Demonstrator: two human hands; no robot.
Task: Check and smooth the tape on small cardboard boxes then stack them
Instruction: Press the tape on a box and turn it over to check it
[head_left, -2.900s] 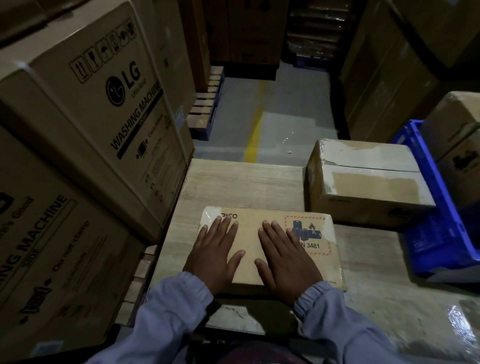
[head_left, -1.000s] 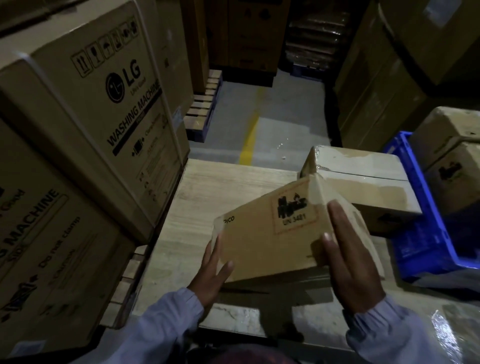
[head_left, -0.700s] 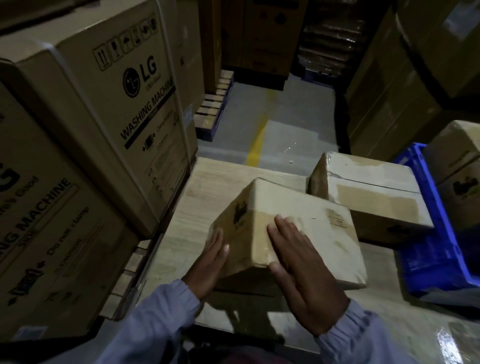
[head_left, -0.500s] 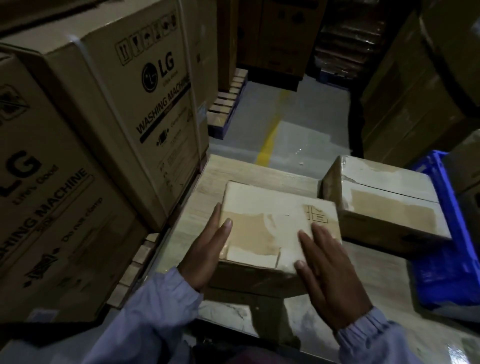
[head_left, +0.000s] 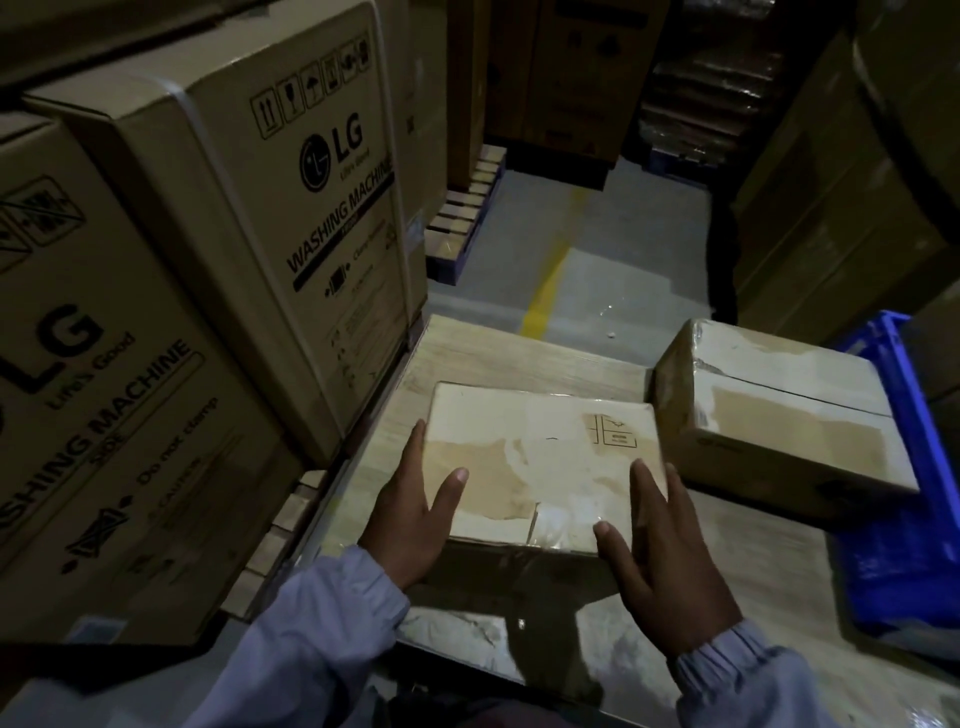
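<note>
Bracketing the box (head_left: 540, 452) with straight, spread fingers (head_left: 645, 486), left hand (head_left: 413, 519) and right hand (head_left: 672, 571) are pressing mostly edges, risking unsmoothed tape (head_left: 563, 512).

Dim warehouse aisle. Grey concrete floor (head_left: 634, 270) marked with a yellow line (head_left: 545, 280) down the middle. Left: stacked washing machine cartons (head_left: 291, 208), close against the pale wood-grain counter (head_left: 519, 348). Beyond, a wooden pallet (head_left: 467, 208) on the floor. Right: tall brown cartons (head_left: 831, 208) and a blue crate (head_left: 906, 415) beside the counter. Then dark cartons (head_left: 561, 78) at the far end.
</note>
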